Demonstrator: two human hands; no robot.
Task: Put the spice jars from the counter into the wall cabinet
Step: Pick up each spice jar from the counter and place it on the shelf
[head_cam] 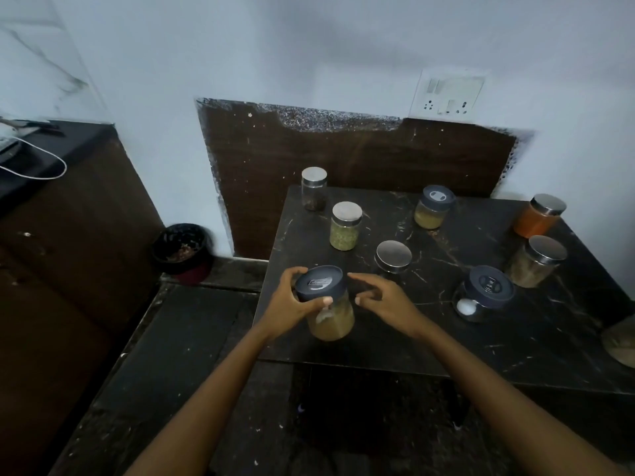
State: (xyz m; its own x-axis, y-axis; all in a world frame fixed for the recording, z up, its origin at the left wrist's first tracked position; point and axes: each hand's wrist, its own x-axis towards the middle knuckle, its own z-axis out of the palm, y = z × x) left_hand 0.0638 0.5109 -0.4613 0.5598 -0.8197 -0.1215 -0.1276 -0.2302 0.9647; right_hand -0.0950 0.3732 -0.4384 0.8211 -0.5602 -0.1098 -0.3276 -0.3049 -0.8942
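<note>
My left hand [292,304] grips a clear jar of tan spice with a dark grey lid [324,300], held near the front left corner of the black marble counter [429,338]. My right hand [381,300] hovers just right of that jar, fingers apart, not touching it. Several other jars stand on the counter: a green-spice jar with a steel lid [345,226], a tall, nearly empty jar [313,188], a low steel-lidded jar [393,256], a grey-lidded jar of pale spice [433,207], an orange-spice jar [539,216], a steel-lidded jar of tan spice [534,261] and a grey-lidded jar [484,293]. No wall cabinet is in view.
A dark bin [184,252] sits on the floor left of the counter by the wall. A brown cabinet with a black top [58,149] and a white cable stands at the far left. A switch socket [446,94] is on the wall above the counter.
</note>
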